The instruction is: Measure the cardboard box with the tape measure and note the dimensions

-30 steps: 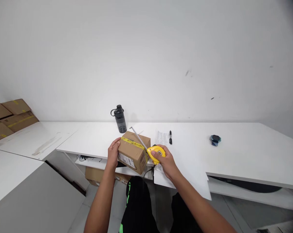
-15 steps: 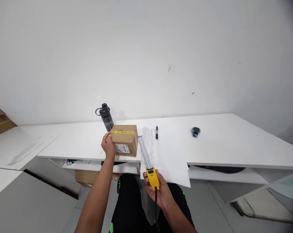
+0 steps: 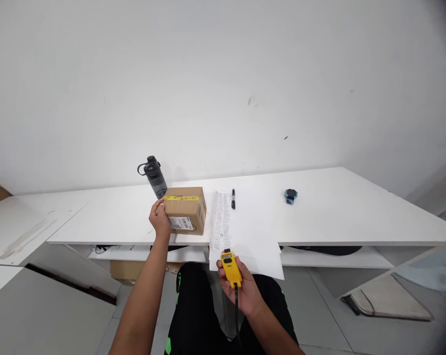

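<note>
On the white desk, a cardboard box point(image 3: 184, 209) with yellow tape and a white label stands near the front edge. My left hand point(image 3: 159, 219) grips its left side, fingers curled at the upper corner. My right hand point(image 3: 241, 286) is closed around a yellow tape measure point(image 3: 231, 268) with a black strap hanging down, held at the desk's front edge. No long blade shows out of it. Just beyond it lie white sheets of paper point(image 3: 254, 231), the left part covered with handwriting. A black pen point(image 3: 233, 198) rests at the top of the sheets.
Behind the box stands a dark water bottle point(image 3: 155, 178) with a loop. A dark watch-like object point(image 3: 290, 195) lies on the desk point(image 3: 337, 212) to the right. Under the desktop are a shelf point(image 3: 330, 260) and another cardboard box point(image 3: 123, 271).
The long blade that stuck out of the tape measure is now drawn in. My left hand still holds the box. The whole view has shifted slightly.
</note>
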Motion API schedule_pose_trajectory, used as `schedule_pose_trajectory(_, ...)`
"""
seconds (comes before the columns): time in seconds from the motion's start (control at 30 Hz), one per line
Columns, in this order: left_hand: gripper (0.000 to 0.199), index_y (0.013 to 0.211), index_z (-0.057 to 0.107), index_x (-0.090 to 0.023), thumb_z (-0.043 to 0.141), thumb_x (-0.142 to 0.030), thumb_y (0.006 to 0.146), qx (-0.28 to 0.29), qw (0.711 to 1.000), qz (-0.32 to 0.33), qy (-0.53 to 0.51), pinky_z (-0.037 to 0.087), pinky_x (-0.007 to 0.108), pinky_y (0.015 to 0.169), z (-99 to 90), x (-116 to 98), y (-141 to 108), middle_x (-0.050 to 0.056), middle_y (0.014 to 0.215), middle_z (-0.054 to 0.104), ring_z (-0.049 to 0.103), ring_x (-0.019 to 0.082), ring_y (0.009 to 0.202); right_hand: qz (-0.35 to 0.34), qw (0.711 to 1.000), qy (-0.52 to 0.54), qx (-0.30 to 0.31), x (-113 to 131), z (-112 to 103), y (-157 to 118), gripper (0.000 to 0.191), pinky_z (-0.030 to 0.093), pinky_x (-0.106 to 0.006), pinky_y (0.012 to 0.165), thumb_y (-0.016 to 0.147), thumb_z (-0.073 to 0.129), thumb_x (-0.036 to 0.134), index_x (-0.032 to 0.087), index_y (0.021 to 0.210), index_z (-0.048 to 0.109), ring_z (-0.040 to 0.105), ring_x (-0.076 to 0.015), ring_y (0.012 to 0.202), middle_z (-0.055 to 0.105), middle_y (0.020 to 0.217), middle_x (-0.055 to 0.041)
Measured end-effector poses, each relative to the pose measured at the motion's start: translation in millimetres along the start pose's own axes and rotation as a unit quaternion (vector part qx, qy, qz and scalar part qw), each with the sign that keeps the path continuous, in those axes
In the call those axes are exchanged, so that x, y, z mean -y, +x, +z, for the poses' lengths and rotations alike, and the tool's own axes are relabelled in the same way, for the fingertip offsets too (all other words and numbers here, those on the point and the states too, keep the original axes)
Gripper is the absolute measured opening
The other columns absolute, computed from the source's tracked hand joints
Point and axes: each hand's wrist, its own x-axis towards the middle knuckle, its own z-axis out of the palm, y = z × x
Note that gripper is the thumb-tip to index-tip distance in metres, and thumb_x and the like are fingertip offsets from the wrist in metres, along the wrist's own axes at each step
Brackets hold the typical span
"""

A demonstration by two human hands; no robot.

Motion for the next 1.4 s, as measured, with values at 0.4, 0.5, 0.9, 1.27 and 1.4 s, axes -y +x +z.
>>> schedule_pose_trajectory(0.4, 0.029, 0.095, 0.072, -0.018, 0.053, -0.03, 0.077, -0.005, 1.0, -0.002, 0.006, 0.046, 0.032, 0.09, 1.0, -4, -4, 0.007, 0.104, 0.071, 0.062, 0.022, 0.1, 0.009, 0.999, 0.047, -0.025, -8, 3, -2, 0.041, 0.049, -0.017, 0.053, 0.067, 0.086, 0.04, 0.019, 0.095, 0.064, 0.066, -0.0101, 0.069, 0.069, 0.087, -0.0018)
schedule_pose_trajectory(0.5, 0.028, 0.093, 0.072, -0.018, 0.053, -0.03, 0.077, -0.009, 1.0, -0.006, -0.004, 0.047, 0.032, 0.089, 2.2, -3, -4, 0.007, 0.103, 0.071, 0.062, 0.022, 0.098, 0.024, 0.997, 0.065, -0.031, -10, 1, -2, 0.04, 0.049, -0.018, 0.054, 0.068, 0.085, 0.042, 0.018, 0.094, 0.066, 0.065, -0.0097, 0.066, 0.069, 0.083, -0.0021)
schedule_pose_trajectory(0.9, 0.035, 0.114, 0.064, -0.018, 0.054, -0.028, 0.082, 0.034, 0.992, -0.109, -0.057, 0.049, 0.031, 0.09, 77.5, 0, 36, 0.009, 0.117, 0.065, 0.062, 0.021, 0.104, -0.108, 0.991, -0.043, -0.073, -3, -10, -45, 0.047, 0.051, -0.025, 0.06, 0.064, 0.088, 0.042, 0.025, 0.104, 0.068, 0.058, -0.0105, 0.059, 0.067, 0.079, -0.0003)
schedule_pose_trajectory(1.27, 0.064, 0.143, 0.038, -0.026, 0.051, -0.058, 0.089, 0.337, 0.933, -0.024, -0.12, 0.024, 0.043, 0.119, 22.7, -29, -146, 0.012, 0.156, 0.033, 0.029, 0.027, 0.146, -0.25, 0.908, -0.299, -0.151, 34, 15, -58, 0.065, 0.05, -0.032, 0.06, 0.068, 0.081, 0.052, 0.025, 0.12, 0.053, 0.062, -0.0178, 0.066, 0.067, 0.089, -0.0053)
schedule_pose_trajectory(1.4, 0.07, 0.137, 0.049, -0.023, 0.058, -0.064, 0.082, 0.581, 0.781, -0.112, -0.201, 0.044, 0.043, 0.105, 31.1, -61, -165, 0.015, 0.143, 0.051, 0.051, 0.03, 0.129, -0.344, 0.807, -0.462, -0.132, 69, 42, -13, 0.071, 0.052, -0.032, 0.066, 0.068, 0.081, 0.052, 0.03, 0.125, 0.045, 0.064, -0.0196, 0.079, 0.065, 0.105, -0.0057)
